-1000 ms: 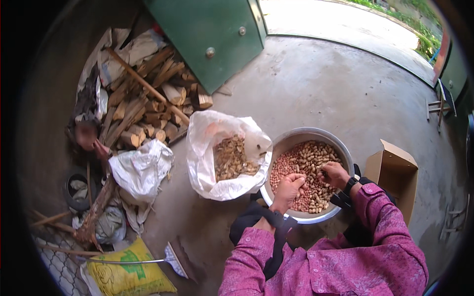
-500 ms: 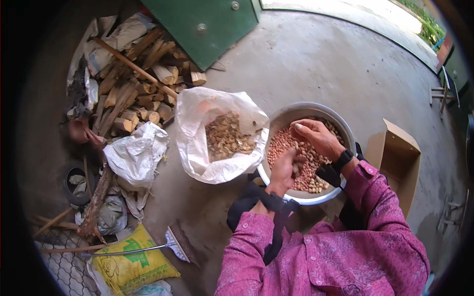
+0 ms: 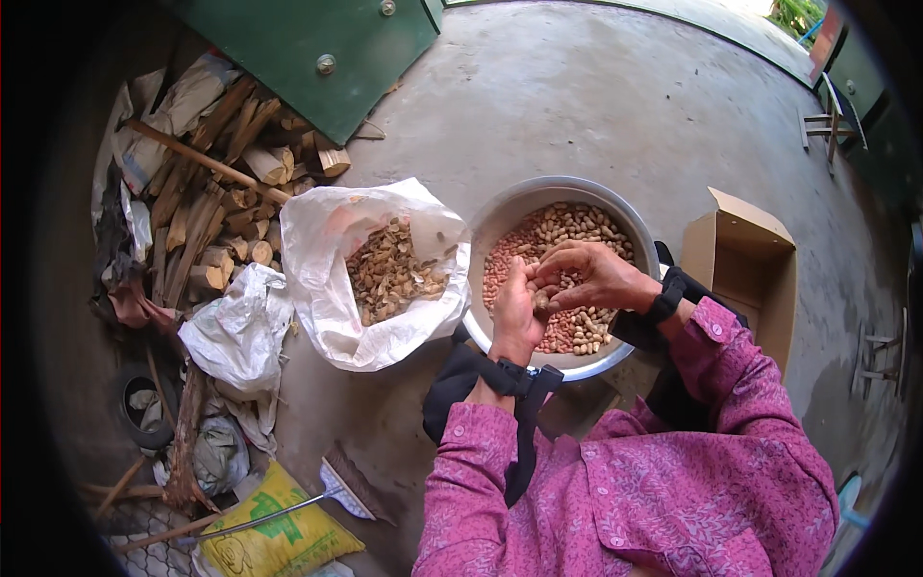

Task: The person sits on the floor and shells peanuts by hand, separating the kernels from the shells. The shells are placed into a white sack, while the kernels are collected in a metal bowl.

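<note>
Over a wide metal basin (image 3: 636, 229) my two hands meet. My left hand (image 3: 515, 315) is cupped, closed around a few unshelled peanuts (image 3: 544, 294). From the right, the curled fingers and thumb of my right hand (image 3: 606, 276) close on the peanuts at the left palm; which one they pinch is partly hidden. Reddish shelled peanuts (image 3: 500, 258) lie on the basin's left side, and tan peanuts in their shells (image 3: 582, 223) lie at its back and right. Left of the basin, touching or nearly so, an open white sack (image 3: 310, 236) holds broken peanut shells (image 3: 386, 274).
Firewood (image 3: 207, 207) is heaped at the left beside a green metal panel (image 3: 317, 58). A white plastic bag (image 3: 240, 322), a yellow sack (image 3: 284, 529) and a broom (image 3: 348, 489) lie lower left. An open cardboard box (image 3: 697, 255) stands right of the basin.
My hands, apart above the basin before, have come together, with peanuts now showing in the left palm. The whole view has shifted, so the surroundings appear further left.
</note>
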`<action>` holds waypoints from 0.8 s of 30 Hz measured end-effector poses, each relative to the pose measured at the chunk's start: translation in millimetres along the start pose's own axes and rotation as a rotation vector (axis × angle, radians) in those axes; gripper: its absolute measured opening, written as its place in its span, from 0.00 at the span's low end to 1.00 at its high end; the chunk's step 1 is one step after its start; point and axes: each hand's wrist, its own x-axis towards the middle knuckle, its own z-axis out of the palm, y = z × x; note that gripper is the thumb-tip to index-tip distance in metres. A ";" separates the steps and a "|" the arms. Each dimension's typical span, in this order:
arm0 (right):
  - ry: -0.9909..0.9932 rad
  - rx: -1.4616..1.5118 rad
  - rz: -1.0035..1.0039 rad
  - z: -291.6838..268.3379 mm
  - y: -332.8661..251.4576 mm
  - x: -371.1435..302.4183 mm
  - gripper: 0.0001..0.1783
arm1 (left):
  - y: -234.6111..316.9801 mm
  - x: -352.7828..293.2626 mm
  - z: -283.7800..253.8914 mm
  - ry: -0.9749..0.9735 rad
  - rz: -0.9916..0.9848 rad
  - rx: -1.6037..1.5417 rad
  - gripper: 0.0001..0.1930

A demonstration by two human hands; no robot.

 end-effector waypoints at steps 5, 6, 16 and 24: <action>0.075 -0.232 -0.195 4.1 1.1 -2.7 0.10 | -6.6 5.4 8.2 -0.050 -0.019 0.013 0.20; 0.082 -0.358 -0.173 2.5 0.2 -1.9 0.09 | -7.2 4.8 12.6 -0.034 -0.027 0.008 0.20; 0.452 0.162 0.226 -13.5 20.6 -8.9 0.10 | -12.1 0.5 16.4 -0.171 -0.038 0.060 0.12; 0.361 0.292 0.239 2.6 33.3 -11.9 0.13 | -8.2 -4.1 15.8 -0.176 0.095 0.109 0.04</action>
